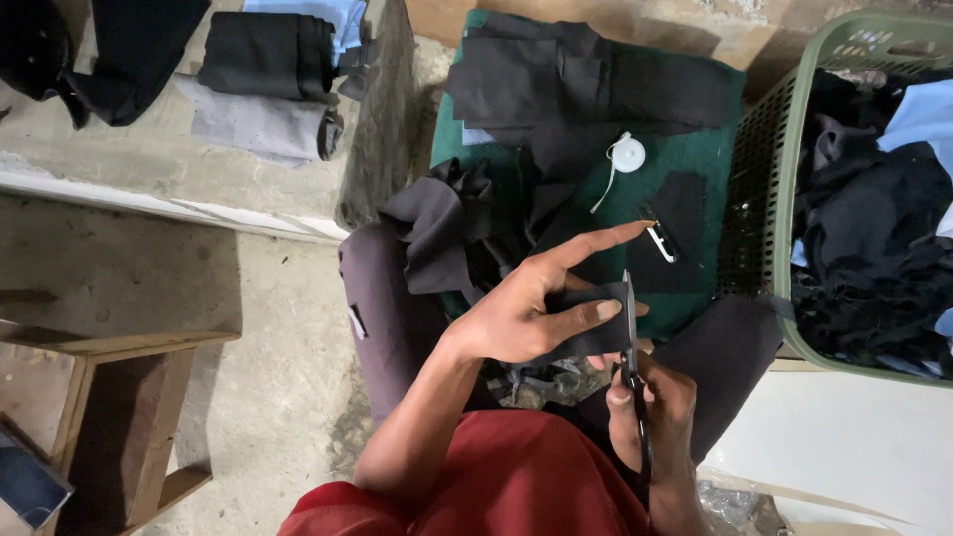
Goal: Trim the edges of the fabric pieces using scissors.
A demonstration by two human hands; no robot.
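**A:** Counting stuff here: two hands, one pair of scissors (pixel 632 347), one small black fabric piece (pixel 586 323) being worked on. Anyone seeing the same?

**B:** Yep. The left hand (pixel 531 313) is pinching that black piece between thumb and fingers, with the index finger sticking out straight toward 2 o'clock. The right hand (pixel 650 407) is sitting at 5 o'clock from it, fingers curled tight around the scissors' handles, blades pointing up to 12 and touching the fabric's right edge. Can't tell if the blades are apart or together.

**A:** And around them?

**B:** One green cloth (pixel 695 169) is lying over the lap at 12 o'clock, carrying a heap of black scraps (pixel 556 89), one white round tape measure (pixel 627 154) and one small clip-like tool (pixel 660 238). One green basket (pixel 769 149) stuffed with dark clothes is sitting at 2 o'clock. One wooden stool (pixel 119 397) is standing at 9 o'clock, and a couple of folded dark bundles (pixel 263 55) are resting on the ledge at 11.
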